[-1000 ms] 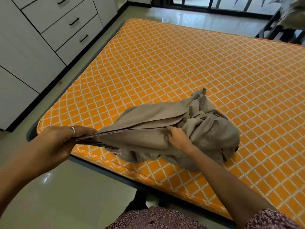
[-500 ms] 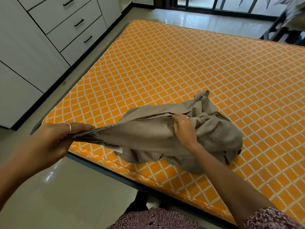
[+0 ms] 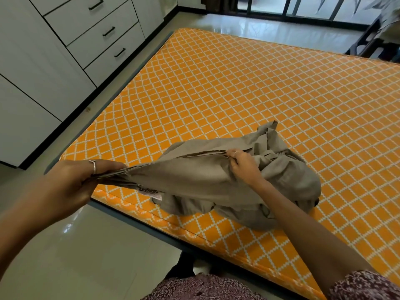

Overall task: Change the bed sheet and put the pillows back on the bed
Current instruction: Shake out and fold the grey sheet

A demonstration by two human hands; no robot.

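**Right hand has walked up the hem; the sheet is starting to open**

Nearest the camera, the left hand (image 3: 71,182) is closed round a gathered corner of the grey-beige bed sheet (image 3: 216,180), fingers curled over the bunched edge and holding it out past the near-left corner of the mattress, with a ring on one finger. A white brand label (image 3: 151,192) hangs from the cloth just beside that grip.

A little further in, the right hand (image 3: 243,166) pinches the same hem between thumb and fingertips. A second ago it gripped lower on the bundle; it has since climbed to the top fold, and the stretch of edge between the two hands now runs fairly taut. That reads as searching along the hem for the next corner, so the spreading itself has barely begun.

Behind the right hand the rest of the sheet is a crumpled heap resting on the orange lattice-patterned mattress (image 3: 238,87), near its front edge. The mattress is otherwise uncovered, and no pillows are visible on it.

Farthest off, white drawers (image 3: 101,33) stand along the left wall, and dark-framed glass doors close the far end of the room.
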